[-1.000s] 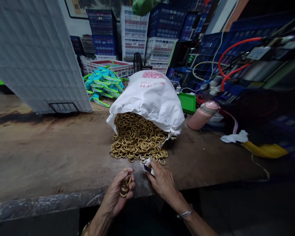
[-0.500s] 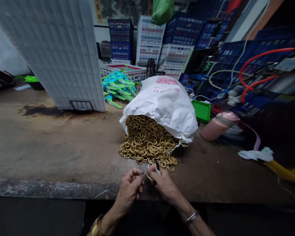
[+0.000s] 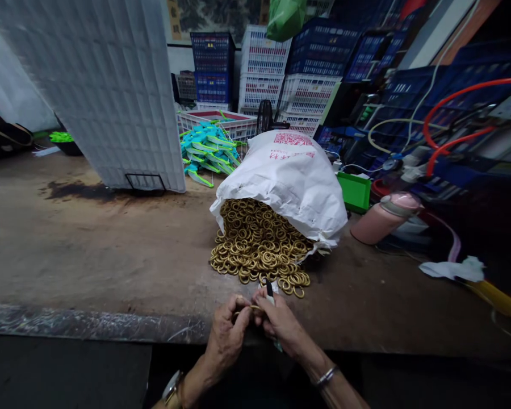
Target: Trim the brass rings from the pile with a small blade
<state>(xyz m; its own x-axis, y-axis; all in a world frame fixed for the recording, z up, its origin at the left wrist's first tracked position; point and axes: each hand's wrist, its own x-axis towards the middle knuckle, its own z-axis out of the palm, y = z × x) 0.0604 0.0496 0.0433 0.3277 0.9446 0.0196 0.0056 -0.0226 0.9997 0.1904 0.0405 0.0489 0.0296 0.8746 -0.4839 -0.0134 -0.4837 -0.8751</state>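
Observation:
My left hand (image 3: pixel 227 331) is closed, pinching a brass-coloured ring (image 3: pixel 255 307) at the table's front edge. My right hand (image 3: pixel 281 322) meets it from the other side, its fingertips also at the ring. Gripped in the right hand is a slim tool with a black end (image 3: pixel 269 288) and a pale body; its kind is hidden by the fingers. Just beyond both hands, a heap of similar rings (image 3: pixel 255 258) spills from the mouth of a white woven sack (image 3: pixel 285 182) lying on its side.
The brown worktable (image 3: pixel 111 250) has a worn front edge. A tall pale quilted panel (image 3: pixel 123 102) stands at left. Behind are turquoise-and-green pieces (image 3: pixel 208 147) and stacked crates (image 3: pixel 262 65). To the right lie a green tray (image 3: pixel 353 192), a pink bottle (image 3: pixel 383 218) and red hoses (image 3: pixel 434 130).
My hands have come together, and the ring that was in my right hand now spans between both. The view has shifted slightly.

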